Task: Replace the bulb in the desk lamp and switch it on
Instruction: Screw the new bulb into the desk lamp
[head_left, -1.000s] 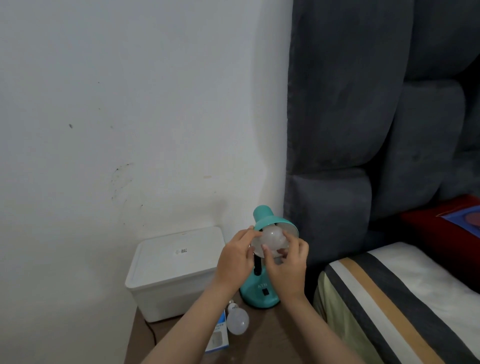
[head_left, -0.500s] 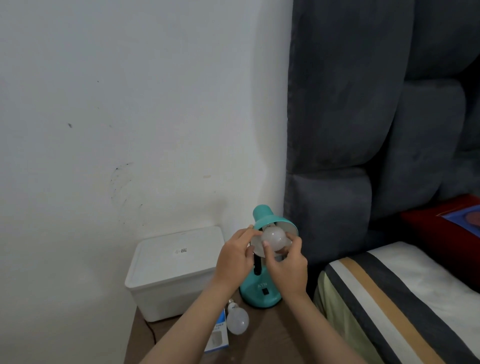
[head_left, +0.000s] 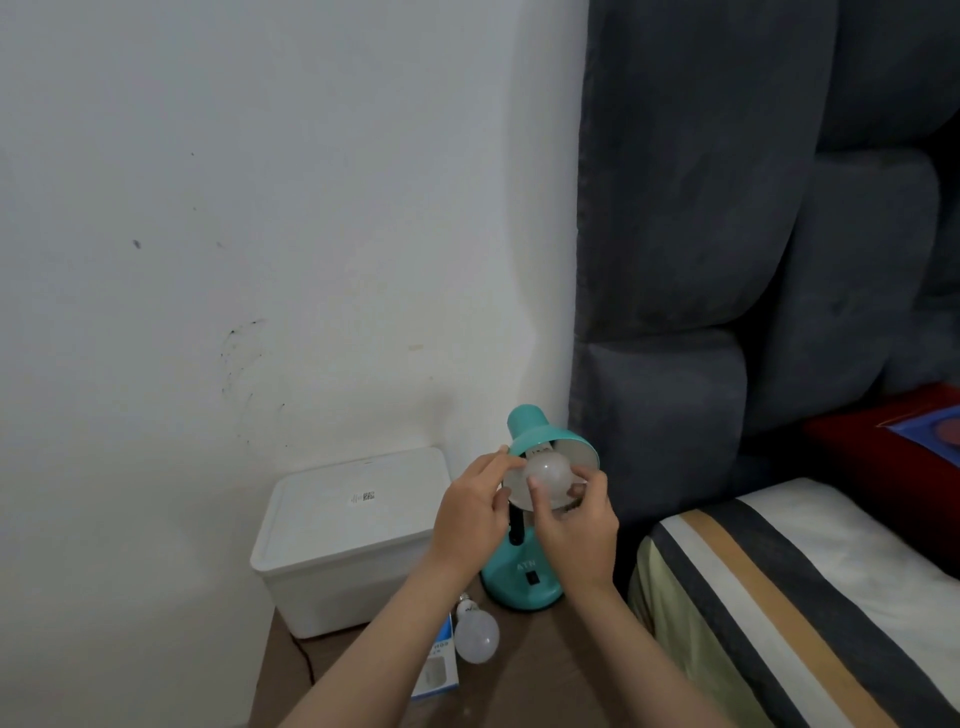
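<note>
A teal desk lamp (head_left: 522, 582) stands on a brown bedside table, its shade (head_left: 545, 439) tipped toward me. A frosted white bulb (head_left: 548, 472) sits in the mouth of the shade, unlit. My right hand (head_left: 576, 530) grips the bulb from below with thumb and fingers around it. My left hand (head_left: 470, 512) pinches the left rim of the shade. A second white bulb (head_left: 475, 636) lies on the table in front of the lamp base, leaning on a blue and white bulb box (head_left: 436, 670). A black switch (head_left: 531, 576) shows on the base.
A white lidded plastic box (head_left: 348, 525) stands left of the lamp against the white wall. A dark grey padded headboard (head_left: 727, 260) rises right behind the lamp. A striped mattress (head_left: 789, 597) adjoins the brown table (head_left: 519, 686). A black cord hangs at the table's left edge.
My right hand's fingers have shifted around the bulb, thumb now lower on its front. The bulb sits slightly deeper in the shade. My left hand stays on the rim.
</note>
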